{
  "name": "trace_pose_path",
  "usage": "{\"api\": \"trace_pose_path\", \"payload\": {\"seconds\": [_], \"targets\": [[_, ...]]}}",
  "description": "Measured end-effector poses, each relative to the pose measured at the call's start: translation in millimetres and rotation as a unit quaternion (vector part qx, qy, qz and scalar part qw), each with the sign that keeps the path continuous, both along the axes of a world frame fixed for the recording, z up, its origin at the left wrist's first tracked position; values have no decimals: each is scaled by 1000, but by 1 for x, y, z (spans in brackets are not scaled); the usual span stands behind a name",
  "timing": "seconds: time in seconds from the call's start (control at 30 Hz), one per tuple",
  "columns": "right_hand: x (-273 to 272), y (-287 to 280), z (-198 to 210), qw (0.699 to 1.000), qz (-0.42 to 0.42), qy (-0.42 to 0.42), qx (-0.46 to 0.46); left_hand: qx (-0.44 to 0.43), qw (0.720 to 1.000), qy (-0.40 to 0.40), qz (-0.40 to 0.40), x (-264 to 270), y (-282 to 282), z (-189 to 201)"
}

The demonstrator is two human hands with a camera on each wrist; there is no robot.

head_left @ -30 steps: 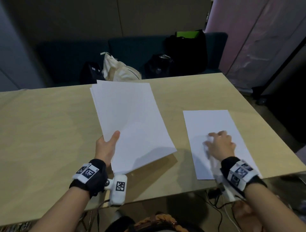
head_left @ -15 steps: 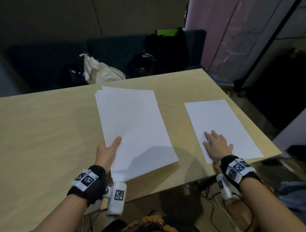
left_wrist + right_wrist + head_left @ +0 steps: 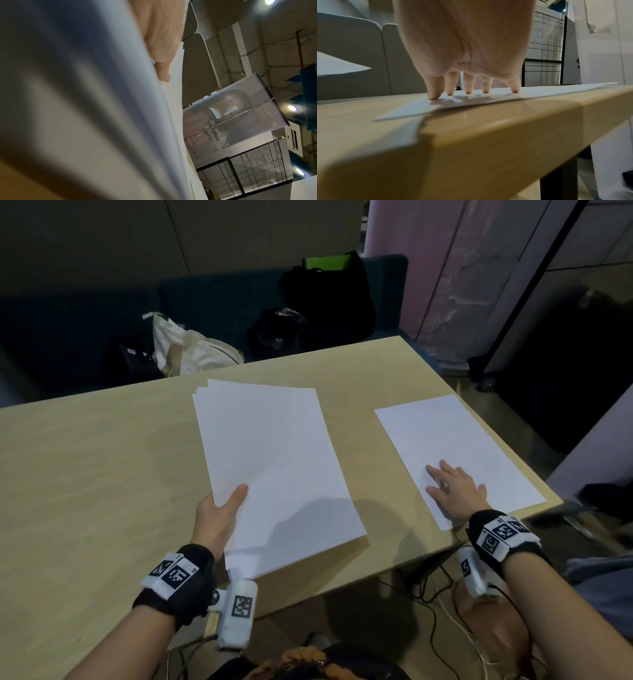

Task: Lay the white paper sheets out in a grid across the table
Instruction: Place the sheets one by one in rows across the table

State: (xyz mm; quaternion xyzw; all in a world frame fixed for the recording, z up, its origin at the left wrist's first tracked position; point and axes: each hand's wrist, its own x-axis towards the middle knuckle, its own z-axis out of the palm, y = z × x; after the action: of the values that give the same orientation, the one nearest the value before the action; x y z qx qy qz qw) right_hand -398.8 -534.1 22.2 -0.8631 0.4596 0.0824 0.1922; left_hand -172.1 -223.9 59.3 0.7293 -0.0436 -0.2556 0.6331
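Observation:
My left hand (image 3: 219,510) grips a stack of white paper sheets (image 3: 274,467) by its near left edge, thumb on top, holding it slightly above the wooden table (image 3: 85,474). In the left wrist view the stack (image 3: 102,108) fills the frame with the thumb (image 3: 161,47) on it. A single white sheet (image 3: 448,440) lies flat at the table's right end, its near corner close to the front edge. My right hand (image 3: 452,491) rests on the near part of it with fingers spread straight. In the right wrist view the fingertips (image 3: 467,92) press the sheet (image 3: 488,100).
Beyond the table's far edge stands a dark sofa (image 3: 205,302) with a cream tote bag (image 3: 191,350) and black bags (image 3: 329,299). The table's right edge (image 3: 496,433) drops to the floor. Cables (image 3: 445,611) hang below the front edge.
My right hand went from curled on the single sheet to flat with fingers spread. The sheet has moved toward the table's right end. The left hand still holds the stack.

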Motion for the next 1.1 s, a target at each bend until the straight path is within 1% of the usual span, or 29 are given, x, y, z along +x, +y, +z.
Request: {"api": "trace_pose_path", "payload": {"seconds": [0.37, 0.6, 1.1], "targets": [[-8, -7, -2, 1000, -8, -12, 9, -2, 1000, -4, -11, -1, -11, 0], [-9, -8, -2, 1000, -7, -17, 13, 1, 1000, 6, -17, -3, -16, 0], [-10, -7, 0, 999, -18, -28, 19, 7, 1000, 5, -16, -1, -14, -4]]}}
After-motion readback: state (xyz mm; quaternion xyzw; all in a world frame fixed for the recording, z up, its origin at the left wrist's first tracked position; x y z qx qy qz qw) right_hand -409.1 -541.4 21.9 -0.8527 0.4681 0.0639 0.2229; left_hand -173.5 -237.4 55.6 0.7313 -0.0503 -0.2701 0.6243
